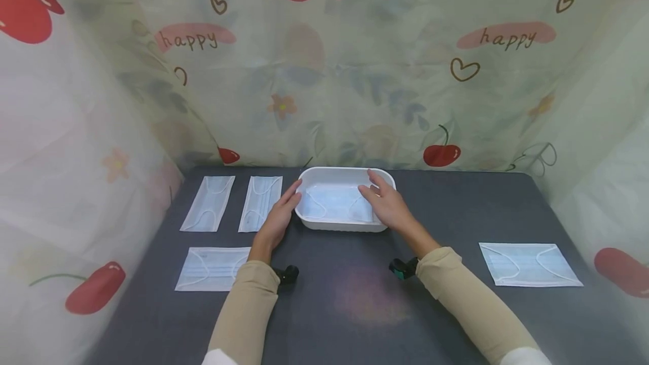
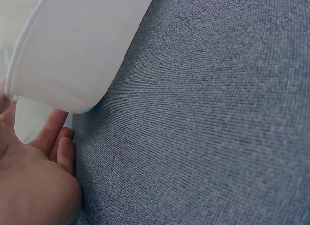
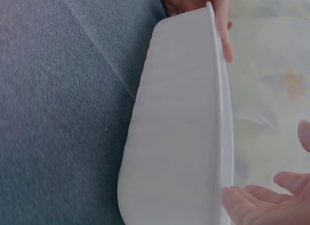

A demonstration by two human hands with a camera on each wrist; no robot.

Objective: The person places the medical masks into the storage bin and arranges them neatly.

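Note:
A white plastic tray stands on the table with a pale blue face mask in it. My left hand is at the tray's left end, fingers extended along the outside of the rim; in the left wrist view the fingers show beside the end wall. Over the tray's right end hovers my right hand, fingers spread and a little bent, with nothing between them. In the right wrist view its fingertips overlap the rim.
Left of the tray lie three more masks: two at the back and one nearer. Another mask is on the right of the dark table. A printed curtain encloses the back and sides.

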